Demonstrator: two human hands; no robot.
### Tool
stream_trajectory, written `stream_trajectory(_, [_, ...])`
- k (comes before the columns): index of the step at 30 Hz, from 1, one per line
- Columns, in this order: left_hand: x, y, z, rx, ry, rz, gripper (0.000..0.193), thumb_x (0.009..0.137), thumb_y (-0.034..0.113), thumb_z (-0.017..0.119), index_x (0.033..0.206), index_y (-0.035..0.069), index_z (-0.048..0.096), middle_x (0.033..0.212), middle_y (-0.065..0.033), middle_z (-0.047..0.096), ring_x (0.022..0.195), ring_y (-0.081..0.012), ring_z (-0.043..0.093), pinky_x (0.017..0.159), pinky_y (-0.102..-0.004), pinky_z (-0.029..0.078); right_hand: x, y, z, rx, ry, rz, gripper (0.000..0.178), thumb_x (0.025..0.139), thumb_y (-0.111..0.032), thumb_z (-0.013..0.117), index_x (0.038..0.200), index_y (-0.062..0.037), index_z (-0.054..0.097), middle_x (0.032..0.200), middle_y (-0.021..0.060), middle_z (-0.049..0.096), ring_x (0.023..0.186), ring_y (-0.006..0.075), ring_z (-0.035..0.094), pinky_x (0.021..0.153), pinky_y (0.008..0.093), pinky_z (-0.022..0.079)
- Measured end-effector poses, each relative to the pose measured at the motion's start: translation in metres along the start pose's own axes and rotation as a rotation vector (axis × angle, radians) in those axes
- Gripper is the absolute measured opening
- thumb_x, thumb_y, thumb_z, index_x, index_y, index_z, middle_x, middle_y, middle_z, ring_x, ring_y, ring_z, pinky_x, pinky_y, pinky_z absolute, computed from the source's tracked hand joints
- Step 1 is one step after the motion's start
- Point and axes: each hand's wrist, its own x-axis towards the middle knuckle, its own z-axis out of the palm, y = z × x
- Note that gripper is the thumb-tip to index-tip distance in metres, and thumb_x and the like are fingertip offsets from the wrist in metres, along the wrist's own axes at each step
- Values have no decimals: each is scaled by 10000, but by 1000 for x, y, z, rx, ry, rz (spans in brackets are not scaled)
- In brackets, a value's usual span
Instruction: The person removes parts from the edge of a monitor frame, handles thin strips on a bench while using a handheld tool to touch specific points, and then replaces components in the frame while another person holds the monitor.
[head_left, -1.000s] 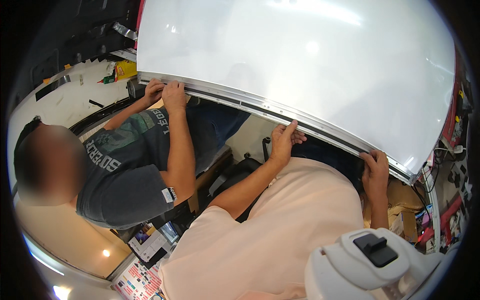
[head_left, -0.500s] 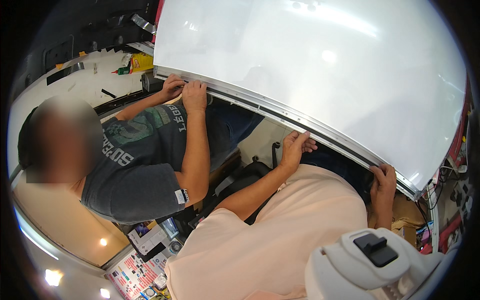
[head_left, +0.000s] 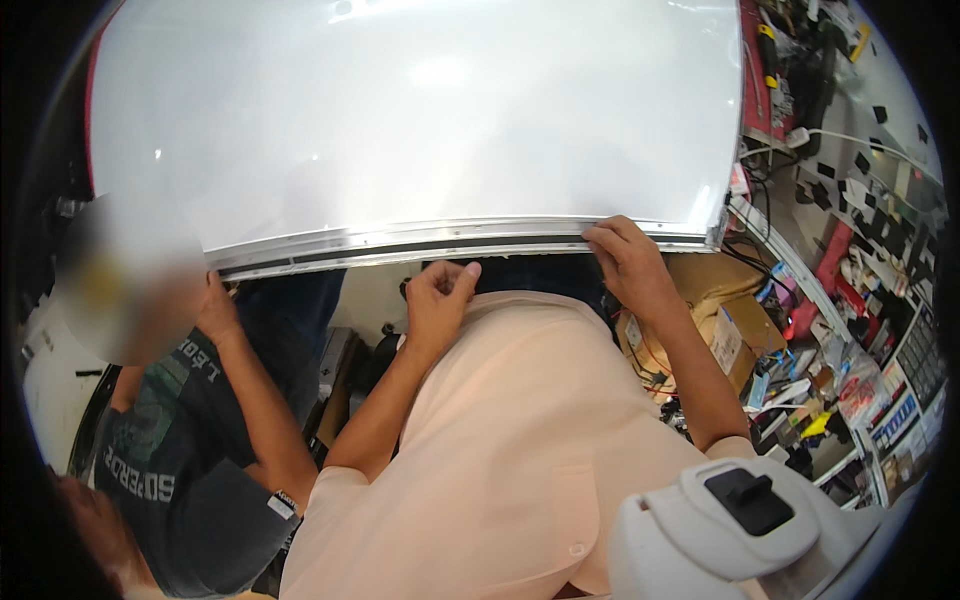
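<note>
A large white glossy panel [head_left: 430,130] has a silver metal rail [head_left: 350,243] along its near edge, with a black strip [head_left: 480,242] running in the rail's groove. My right hand [head_left: 632,268] is at the rail's right part, its bent fingers closed at the black strip; the thumb is partly hidden. Below the rail's middle, my left hand [head_left: 438,308] is off it, fingers loosely curled and thumb apart, with nothing visible in it.
At left, a co-worker in a dark T-shirt [head_left: 200,480] has a hand [head_left: 216,312] at the rail's left end. A cardboard box [head_left: 745,335], cables and many small parts crowd the right. A white device [head_left: 680,530] shows at lower right.
The view has turned, so the panel's near edge now lies nearly level. My right hand has moved inward from the rail's right end; my left hand has come away from the rail, fingers more curled.
</note>
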Motion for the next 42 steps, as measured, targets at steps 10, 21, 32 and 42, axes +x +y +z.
stream_trajectory(10, [15, 56, 16, 549, -35, 980, 272, 725, 133, 805, 961, 59, 691, 903, -70, 643, 831, -251, 582, 729, -383, 438, -28, 4, 4, -214, 226, -26, 203, 778, -66, 720, 966, -69, 643, 970, 81, 597, 927, 290, 559, 803, 415, 442])
stream_trajectory(21, [37, 87, 79, 656, -385, 1180, 314, 758, 141, 758, 1044, 48, 668, 924, -64, 603, 838, -238, 566, 725, -370, 452, -84, 32, 38, 930, 786, 831, 293, 945, -147, 624, 1161, 13, 507, 945, 98, 623, 775, 128, 603, 637, 246, 493])
stream_trajectory(32, [48, 94, 117, 686, -512, 1209, 280, 770, 56, 678, 1049, 68, 673, 889, -71, 572, 815, -243, 564, 710, -381, 452, -83, 70, -6, 977, 1016, 863, 382, 975, -98, 526, 1315, 5, 386, 1036, 111, 612, 819, 161, 644, 656, 264, 530])
stream_trajectory(42, [57, 98, 113, 653, -615, 1186, 317, 724, 14, 622, 1033, 45, 685, 887, -83, 567, 812, -246, 561, 714, -372, 450, -78, 82, -13, 1005, 991, 926, 462, 952, -61, 546, 1359, 23, 344, 947, 106, 640, 790, 161, 652, 646, 261, 531])
